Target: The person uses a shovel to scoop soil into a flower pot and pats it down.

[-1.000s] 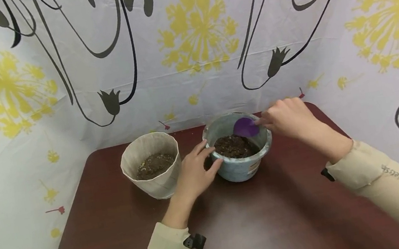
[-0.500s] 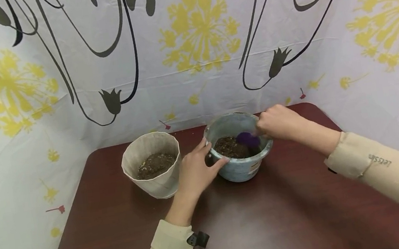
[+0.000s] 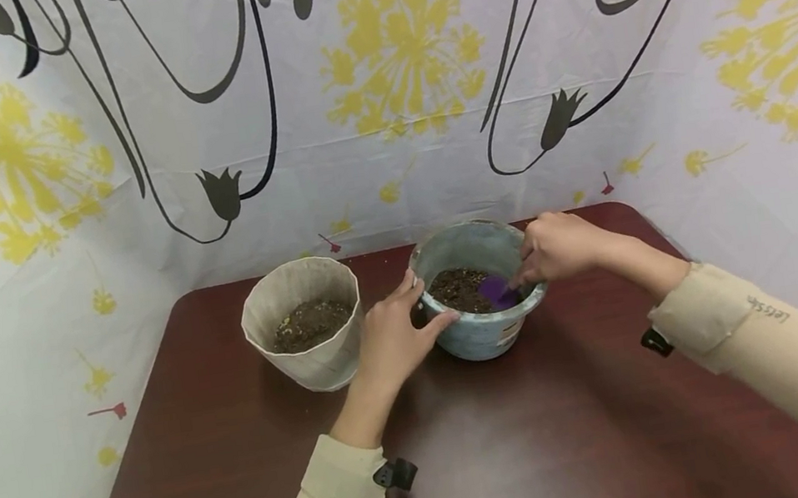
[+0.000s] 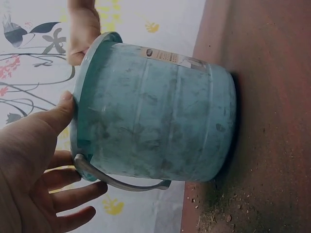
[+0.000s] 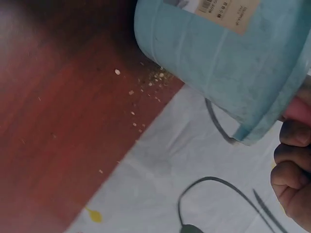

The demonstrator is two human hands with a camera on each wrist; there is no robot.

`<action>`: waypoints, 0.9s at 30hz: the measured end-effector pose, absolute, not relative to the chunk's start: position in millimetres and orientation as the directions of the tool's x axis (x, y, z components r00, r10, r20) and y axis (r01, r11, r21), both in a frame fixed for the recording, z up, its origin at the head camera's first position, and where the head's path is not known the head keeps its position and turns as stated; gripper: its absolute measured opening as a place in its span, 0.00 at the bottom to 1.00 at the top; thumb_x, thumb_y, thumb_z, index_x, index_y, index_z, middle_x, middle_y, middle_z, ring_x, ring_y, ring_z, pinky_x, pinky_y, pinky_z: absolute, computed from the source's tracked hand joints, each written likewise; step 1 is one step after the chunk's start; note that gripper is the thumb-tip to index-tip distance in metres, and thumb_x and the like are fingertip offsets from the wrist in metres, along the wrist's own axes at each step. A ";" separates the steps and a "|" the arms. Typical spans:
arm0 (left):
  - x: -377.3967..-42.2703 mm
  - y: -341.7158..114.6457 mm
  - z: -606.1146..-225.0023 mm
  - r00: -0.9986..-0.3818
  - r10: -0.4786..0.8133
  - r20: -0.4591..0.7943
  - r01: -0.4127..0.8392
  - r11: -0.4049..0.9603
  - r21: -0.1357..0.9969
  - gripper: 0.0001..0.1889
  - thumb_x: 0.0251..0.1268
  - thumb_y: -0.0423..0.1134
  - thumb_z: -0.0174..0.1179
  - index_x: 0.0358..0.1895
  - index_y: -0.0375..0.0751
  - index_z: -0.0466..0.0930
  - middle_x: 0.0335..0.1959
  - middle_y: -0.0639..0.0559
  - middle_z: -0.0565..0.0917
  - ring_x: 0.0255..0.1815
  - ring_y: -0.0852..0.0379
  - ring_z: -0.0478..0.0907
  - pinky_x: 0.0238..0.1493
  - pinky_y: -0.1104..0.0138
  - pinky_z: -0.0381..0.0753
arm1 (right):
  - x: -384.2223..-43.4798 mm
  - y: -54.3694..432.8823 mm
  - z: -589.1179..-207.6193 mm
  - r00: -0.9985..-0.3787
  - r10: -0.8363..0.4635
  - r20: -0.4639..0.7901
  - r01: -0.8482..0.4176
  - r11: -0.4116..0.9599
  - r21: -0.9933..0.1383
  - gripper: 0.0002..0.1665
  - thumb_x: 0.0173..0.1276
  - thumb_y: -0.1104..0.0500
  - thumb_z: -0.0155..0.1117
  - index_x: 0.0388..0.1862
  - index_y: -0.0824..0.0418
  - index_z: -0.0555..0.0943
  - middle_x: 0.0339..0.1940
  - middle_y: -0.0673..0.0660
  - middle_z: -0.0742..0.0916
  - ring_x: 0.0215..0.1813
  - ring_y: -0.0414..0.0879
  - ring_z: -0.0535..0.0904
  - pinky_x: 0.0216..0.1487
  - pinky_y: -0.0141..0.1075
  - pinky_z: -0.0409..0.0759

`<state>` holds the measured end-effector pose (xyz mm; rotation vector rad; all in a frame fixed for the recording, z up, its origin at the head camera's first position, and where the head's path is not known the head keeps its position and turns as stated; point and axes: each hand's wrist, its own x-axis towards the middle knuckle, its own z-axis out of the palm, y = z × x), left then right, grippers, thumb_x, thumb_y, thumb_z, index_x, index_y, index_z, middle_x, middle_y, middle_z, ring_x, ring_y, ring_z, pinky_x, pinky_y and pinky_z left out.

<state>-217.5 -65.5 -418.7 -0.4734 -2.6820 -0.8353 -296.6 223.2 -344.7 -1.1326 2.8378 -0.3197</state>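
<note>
White pot (image 3: 320, 370): stands on the table (image 3: 502, 454), just left of the blue bucket (image 3: 473, 342); dark soil (image 3: 312, 325) inside, some yellowish bits on it.
Left hand (image 3: 394, 335): between the pot and the bucket; fingers loosely spread and unclenched, the thumb touching the bucket's rim, the other fingers beside its grey handle (image 4: 126, 184).
Bucket: upright, holding dark potting mix (image 3: 457, 288); crumbs (image 5: 158, 80) lie on the table near its base.
Bucket label (image 5: 226, 13): a tan sticker on the bucket's wall, with a dark oval logo, a barcode and rows of small print, some seemingly Chinese characters; too small and turned to read surely.
Purple scoop (image 3: 497, 292): inside the bucket, toward its right side, its bowl against the mix.
Right hand (image 3: 559, 247): over the bucket's right rim, fingers curled tightly, grasping the scoop.
Right sleeve (image 3: 768, 352): beige, right of the bucket; dark lettering on it seems to begin "Lets", the rest blurred.
</note>
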 end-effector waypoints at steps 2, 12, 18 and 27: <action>-217.7 -65.6 -419.1 -0.904 0.218 0.368 0.389 0.777 0.495 0.42 0.58 0.69 0.64 0.69 0.44 0.76 0.72 0.47 0.71 0.62 0.40 0.79 0.57 0.49 0.81 | -298.0 224.7 -347.4 -0.730 -0.684 0.014 -0.667 0.707 -0.233 0.15 0.60 0.52 0.77 0.15 0.43 0.85 0.12 0.35 0.76 0.15 0.31 0.60 0.16 0.30 0.62; -217.3 -66.0 -418.6 -0.902 0.213 0.375 0.392 0.767 0.508 0.43 0.57 0.69 0.65 0.69 0.42 0.76 0.71 0.47 0.71 0.62 0.38 0.78 0.56 0.49 0.81 | -300.5 227.1 -360.9 -0.734 -0.673 0.090 -0.637 0.637 -0.434 0.21 0.59 0.51 0.79 0.10 0.44 0.81 0.08 0.37 0.61 0.16 0.31 0.47 0.16 0.27 0.50; -218.7 -66.3 -418.6 -0.902 0.212 0.376 0.390 0.774 0.499 0.43 0.57 0.69 0.65 0.69 0.44 0.76 0.71 0.47 0.72 0.62 0.39 0.78 0.56 0.49 0.81 | -297.8 224.5 -363.2 -0.768 -0.632 0.103 -0.588 0.632 -0.504 0.07 0.63 0.53 0.76 0.26 0.40 0.92 0.07 0.39 0.63 0.17 0.31 0.47 0.16 0.27 0.50; -220.1 -66.8 -421.1 -0.903 0.213 0.374 0.391 0.768 0.506 0.43 0.57 0.70 0.65 0.69 0.42 0.76 0.71 0.47 0.72 0.63 0.39 0.77 0.58 0.49 0.80 | -295.2 225.0 -365.9 -0.787 -0.615 0.055 -0.523 0.616 -0.589 0.12 0.71 0.57 0.67 0.38 0.39 0.93 0.07 0.46 0.70 0.15 0.33 0.47 0.16 0.28 0.50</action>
